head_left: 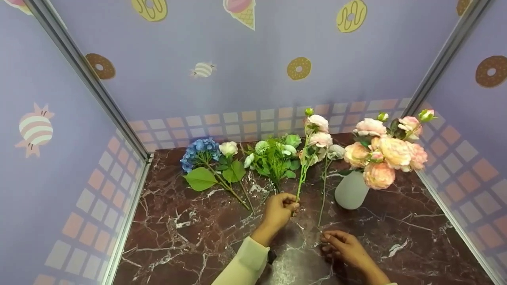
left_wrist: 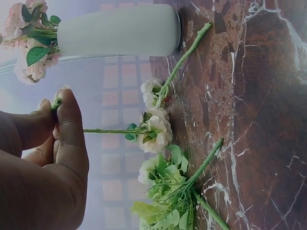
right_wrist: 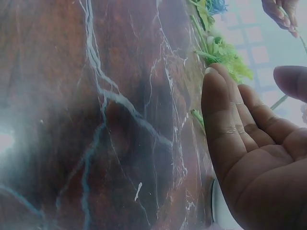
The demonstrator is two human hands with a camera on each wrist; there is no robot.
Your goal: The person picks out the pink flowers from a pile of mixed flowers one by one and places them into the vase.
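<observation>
From where I'm standing, the pink flower stem point(head_left: 302, 182) is reaching ahead of the fingers of the left hand point(head_left: 277, 209), which are curling in and pinching it low down, thumb against fingertips, with a green stub showing at the thumb. Its pink blooms point(head_left: 318, 123) are sitting at the far end, well ahead of that pinch. It is looking light and fairly stiff to me, probably artificial, so I'd expect the top to swing a little; the bare lower stem is offering the safest hold, while the petals are seeming soft and easily crushed.

The right hand point(head_left: 344, 247) is hanging half open, its fingers gently bent, thumb standing apart, and gripping nothing. Just ahead of its fingertips, a pale flower point(head_left: 336, 152) is lying with its stem end pointing back towards them. Ahead and to the right of those fingers, a white vase point(head_left: 350, 192) is standing with peach-pink flowers point(head_left: 392, 150) leaning out of it.

Ahead of the left fingers, some greenery point(head_left: 277, 154) is lying on the worktop point(head_left: 178, 245); farther left, a white rose point(head_left: 228, 148) and a blue hydrangea point(head_left: 200, 152) are resting side by side.
</observation>
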